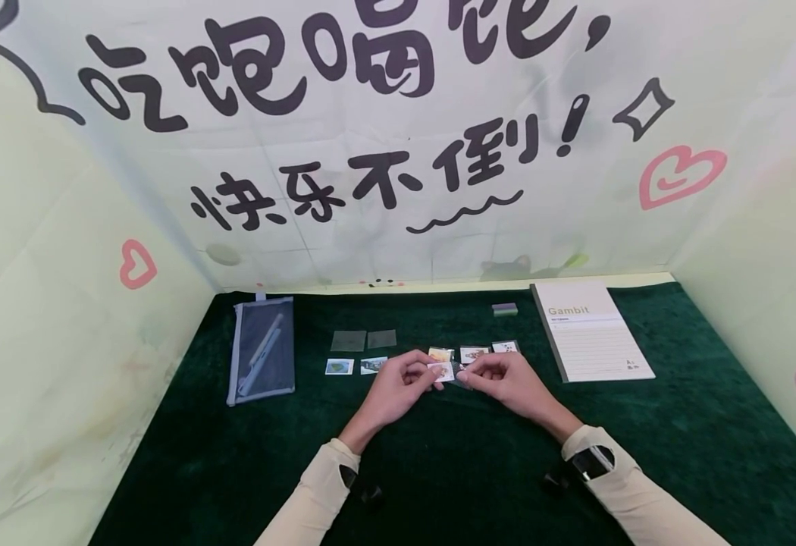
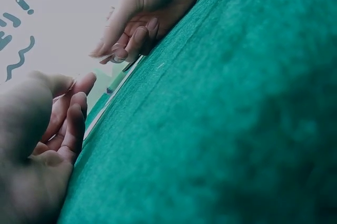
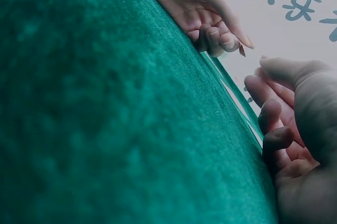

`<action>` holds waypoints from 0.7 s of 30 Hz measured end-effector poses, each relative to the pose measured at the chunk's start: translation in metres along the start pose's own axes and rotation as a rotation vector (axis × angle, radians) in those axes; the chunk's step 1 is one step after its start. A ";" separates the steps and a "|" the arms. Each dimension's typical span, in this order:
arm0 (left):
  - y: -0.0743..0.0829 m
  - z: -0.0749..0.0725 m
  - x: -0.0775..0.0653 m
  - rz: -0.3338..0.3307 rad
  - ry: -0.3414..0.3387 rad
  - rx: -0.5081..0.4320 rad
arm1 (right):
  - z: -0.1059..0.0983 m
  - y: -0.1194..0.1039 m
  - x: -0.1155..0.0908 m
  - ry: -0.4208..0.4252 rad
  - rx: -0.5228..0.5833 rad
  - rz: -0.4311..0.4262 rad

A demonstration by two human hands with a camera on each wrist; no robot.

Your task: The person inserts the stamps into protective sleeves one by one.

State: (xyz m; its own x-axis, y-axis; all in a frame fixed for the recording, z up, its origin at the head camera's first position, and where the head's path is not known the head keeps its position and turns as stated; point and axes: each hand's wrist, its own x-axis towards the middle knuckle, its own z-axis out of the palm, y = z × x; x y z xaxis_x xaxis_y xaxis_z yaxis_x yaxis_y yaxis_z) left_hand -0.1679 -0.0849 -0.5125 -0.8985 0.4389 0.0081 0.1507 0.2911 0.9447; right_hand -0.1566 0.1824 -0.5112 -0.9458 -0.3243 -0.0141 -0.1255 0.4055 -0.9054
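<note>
Where banner wall (image 1: 398, 152) ends, green velvet cloth (image 1: 452, 462) covers table.

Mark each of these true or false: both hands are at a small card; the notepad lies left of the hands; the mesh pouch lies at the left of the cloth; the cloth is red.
1. Both hands meet at a small card: true. The left hand and right hand pinch the small card between them.
2. The notepad lies left of the hands: false. The notepad lies to their right.
3. The mesh pouch lies at the left: true. The mesh pouch is there.
4. The cloth is red: false. The cloth is dark green.
</note>
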 end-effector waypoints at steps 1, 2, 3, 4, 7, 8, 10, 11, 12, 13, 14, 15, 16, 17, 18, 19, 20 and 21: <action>0.000 0.000 0.000 0.001 0.004 0.005 | 0.000 0.000 0.000 0.000 -0.002 -0.002; 0.000 0.001 0.000 0.003 0.006 0.011 | 0.000 0.000 0.000 -0.001 -0.004 -0.003; 0.000 0.001 0.000 0.006 0.007 0.016 | 0.000 0.000 0.000 0.000 -0.005 -0.005; 0.000 0.001 0.000 0.008 0.006 0.020 | 0.000 0.000 0.000 0.000 -0.006 -0.007; 0.000 0.001 0.000 0.009 -0.002 0.030 | 0.000 -0.001 0.000 0.002 -0.009 -0.010; 0.000 0.001 0.001 0.012 -0.007 0.032 | 0.000 -0.001 0.000 0.003 -0.011 -0.011; -0.001 0.001 0.001 0.016 -0.014 0.036 | 0.000 -0.001 0.001 0.007 -0.016 -0.011; -0.002 0.001 0.001 0.019 -0.017 0.040 | 0.000 -0.001 0.001 0.009 -0.018 -0.011; -0.002 0.001 0.001 0.023 -0.020 0.042 | 0.000 -0.001 0.001 0.010 -0.020 -0.011; -0.002 0.001 0.002 0.025 -0.024 0.043 | 0.000 -0.001 0.001 0.011 -0.024 -0.011; -0.002 0.001 0.001 0.028 -0.029 0.045 | 0.001 -0.001 0.001 0.011 -0.026 -0.012; -0.002 0.001 0.001 0.032 -0.033 0.045 | 0.001 -0.001 0.000 0.011 -0.029 -0.014; -0.003 0.001 0.001 0.037 -0.039 0.050 | 0.000 -0.001 0.000 0.010 -0.033 -0.017; -0.002 0.001 0.001 0.041 -0.044 0.053 | 0.000 -0.001 0.000 0.007 -0.037 -0.020; -0.002 0.001 0.001 0.046 -0.049 0.056 | 0.000 -0.001 0.000 0.004 -0.041 -0.023; -0.002 0.001 0.001 0.049 -0.053 0.061 | 0.000 -0.001 0.000 0.001 -0.044 -0.025; -0.002 0.001 0.000 0.053 -0.055 0.066 | 0.000 -0.001 0.001 -0.002 -0.045 -0.027; -0.002 0.001 0.000 0.055 -0.055 0.072 | 0.000 -0.001 0.001 -0.005 -0.047 -0.028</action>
State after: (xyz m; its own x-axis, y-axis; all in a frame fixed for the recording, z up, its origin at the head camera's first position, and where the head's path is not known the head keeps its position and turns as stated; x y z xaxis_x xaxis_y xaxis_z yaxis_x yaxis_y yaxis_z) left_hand -0.1680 -0.0841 -0.5143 -0.8644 0.5013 0.0397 0.2302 0.3244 0.9175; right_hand -0.1568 0.1813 -0.5100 -0.9404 -0.3400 0.0086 -0.1658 0.4363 -0.8844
